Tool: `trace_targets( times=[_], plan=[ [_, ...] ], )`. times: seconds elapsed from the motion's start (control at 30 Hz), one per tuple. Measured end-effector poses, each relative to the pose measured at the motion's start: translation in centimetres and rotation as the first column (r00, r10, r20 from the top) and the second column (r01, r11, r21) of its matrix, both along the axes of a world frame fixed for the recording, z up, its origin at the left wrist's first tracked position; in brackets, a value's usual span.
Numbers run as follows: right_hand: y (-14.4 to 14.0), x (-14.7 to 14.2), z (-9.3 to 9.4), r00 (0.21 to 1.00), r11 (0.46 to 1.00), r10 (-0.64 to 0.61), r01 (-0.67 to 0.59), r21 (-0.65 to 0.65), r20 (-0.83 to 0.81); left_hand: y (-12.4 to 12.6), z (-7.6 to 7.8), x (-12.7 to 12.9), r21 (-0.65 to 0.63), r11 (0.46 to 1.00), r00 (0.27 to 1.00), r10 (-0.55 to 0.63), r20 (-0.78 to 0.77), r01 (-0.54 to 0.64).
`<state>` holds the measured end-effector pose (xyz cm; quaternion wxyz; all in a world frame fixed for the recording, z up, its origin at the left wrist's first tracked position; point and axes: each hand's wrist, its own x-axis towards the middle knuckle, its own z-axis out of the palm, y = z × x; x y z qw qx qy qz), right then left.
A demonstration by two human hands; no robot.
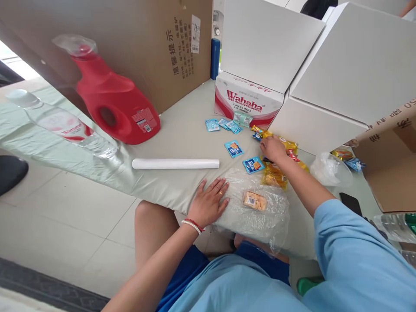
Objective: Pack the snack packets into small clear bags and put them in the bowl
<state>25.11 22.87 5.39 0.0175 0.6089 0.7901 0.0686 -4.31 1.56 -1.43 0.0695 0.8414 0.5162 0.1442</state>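
My left hand [209,202] lies flat with fingers spread at the table's front edge, by a crinkled clear plastic bag [276,212]. On the bag rests a small clear-wrapped pack of biscuit-like snacks [255,201]. My right hand [274,148] is among the yellow snack packets [274,175], its fingers bent down and closed on a yellow-and-blue snack packet [259,131]; the fingertips are partly hidden. Left of it lie two blue snack sachets, one nearer [253,165] and one farther [234,148]. More light-blue sachets [212,125] are near the Wahaha carton [248,99].
A white roll [175,164] lies left of the sachets. Behind it stand a red jug [120,104] and a water bottle [65,123]. White boxes [325,121] and a brown carton [146,52] line the back. At right are a clear plastic bundle [328,169] and a dark phone [350,203].
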Motion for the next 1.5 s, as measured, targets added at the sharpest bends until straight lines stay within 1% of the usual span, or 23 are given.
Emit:
trace_targets(
  times=[0.07, 0.2, 0.27, 0.33, 0.4, 0.43, 0.47, 0.5, 0.53, 0.57, 0.63, 0.7, 0.77, 0.83, 0.87, 0.93, 1.0, 1.07, 1.17, 1.23, 1.3, 1.43, 1.5],
  plan=[
    [1.6, -1.5, -0.4, 1.0, 1.0, -0.01, 0.01, 0.011, 0.0, 0.0, 0.0, -0.1, -0.003, 1.0, 1.0, -0.003, -0.008, 0.003],
    [4.1, -4.1, -0.8, 0.996, 0.995, -0.095, 0.095, -0.01, 0.0, -0.1, 0.2, -0.1, -0.014, 1.0, 1.0, -0.004, -0.01, 0.004],
    [4.3, -4.8, -0.6, 0.996, 0.996, -0.089, 0.089, -0.024, -0.005, -0.1, 0.3, 0.0, -0.02, 1.0, 1.0, -0.003, -0.004, 0.003],
    [3.3, -5.0, -0.2, 0.998, 0.997, -0.065, 0.065, -0.033, -0.009, -0.1, 0.3, 0.0, -0.02, 1.0, 1.0, -0.001, 0.004, 0.001],
    [0.8, -4.8, 0.2, 0.998, 0.999, 0.005, -0.008, -0.046, -0.057, 0.0, 0.3, 0.0, -0.01, 1.0, 1.0, 0.002, 0.013, -0.002],
    [-1.1, -4.5, 0.5, 0.99, 0.996, 0.069, -0.076, -0.049, -0.126, 0.0, 0.3, 0.0, -0.005, 1.0, 1.0, 0.003, 0.016, -0.003],
    [-3.4, -4.0, 0.7, 0.963, 0.986, 0.148, -0.161, -0.038, -0.225, 0.0, 0.3, 0.0, -0.001, 1.0, 1.0, 0.003, 0.018, -0.003],
    [-5.9, -3.4, 0.9, 0.906, 0.967, 0.236, -0.254, -0.006, -0.351, 0.0, 0.3, 0.0, 0.001, 1.0, 1.0, 0.001, 0.019, -0.001],
    [-8.6, -2.7, 1.0, 0.824, 0.942, 0.314, -0.333, 0.044, -0.471, 0.0, 0.2, 0.0, 0.001, 1.0, 1.0, -0.002, 0.017, 0.002],
    [-11.3, -2.0, 1.1, 0.739, 0.918, 0.373, -0.384, 0.104, -0.562, 0.0, 0.2, 0.0, 0.001, 1.0, 1.0, -0.005, 0.015, 0.005],
    [-16.2, -0.5, 0.9, 0.613, 0.879, 0.44, -0.444, 0.174, -0.656, -0.1, 0.2, 0.0, 0.003, 1.0, 1.0, -0.012, 0.009, 0.012],
    [-19.9, 0.8, 0.3, 0.567, 0.844, 0.495, -0.493, 0.21, -0.658, -0.1, 0.1, 0.1, 0.01, 1.0, 1.0, -0.016, 0.004, 0.016],
    [-22.2, 2.0, -0.5, 0.579, 0.816, 0.538, -0.539, 0.207, -0.612, -0.2, 0.2, 0.1, 0.018, 1.0, 1.0, -0.013, -0.004, 0.013],
    [-23.4, 3.0, -1.2, 0.615, 0.814, 0.531, -0.56, 0.151, -0.583, -0.2, 0.2, 0.2, 0.023, 1.0, 1.0, -0.005, -0.012, 0.006],
    [-23.7, 3.3, -1.4, 0.632, 0.826, 0.503, -0.553, 0.111, -0.589, -0.3, 0.3, 0.3, 0.025, 1.0, 1.0, -0.003, -0.016, 0.003],
    [-24.2, 3.6, -1.2, 0.662, 0.868, 0.402, -0.496, 0.032, -0.633, -0.3, 0.4, 0.4, 0.024, 1.0, 1.0, -0.002, -0.021, 0.003],
    [-24.5, 3.0, -0.7, 0.683, 0.911, 0.299, -0.413, -0.015, -0.667, -0.3, 0.4, 0.5, 0.022, 1.0, 1.0, -0.001, -0.016, 0.001],
    [-24.7, 1.7, -0.2, 0.733, 0.94, 0.23, -0.338, -0.05, -0.641, -0.3, 0.3, 0.6, 0.018, 1.0, 1.0, 0.007, -0.001, -0.007],
    [-24.5, -0.4, 0.0, 0.851, 0.949, 0.193, -0.289, -0.128, -0.489, -0.3, 0.3, 0.7, 0.011, 1.0, 1.0, 0.014, 0.014, -0.014],
    [-24.2, -1.0, -0.2, 0.902, 0.951, 0.177, -0.26, -0.167, -0.393, -0.4, 0.2, 0.7, 0.005, 1.0, 1.0, 0.016, 0.009, -0.016],
    [-23.7, -0.8, -0.3, 0.909, 0.961, 0.153, -0.228, -0.155, -0.387, -0.4, 0.2, 0.7, -0.001, 1.0, 1.0, 0.017, -0.001, -0.017],
    [-22.5, 0.5, 0.0, 0.848, 0.99, 0.064, -0.12, -0.073, -0.527, -0.4, 0.1, 0.6, 0.0, 1.0, 1.0, 0.014, 0.002, -0.014],
    [-22.2, 0.3, 0.1, 0.844, 0.991, 0.049, -0.109, -0.081, -0.535, -0.3, 0.0, 0.6, 0.008, 1.0, 1.0, 0.012, 0.013, -0.012]
  ],
)
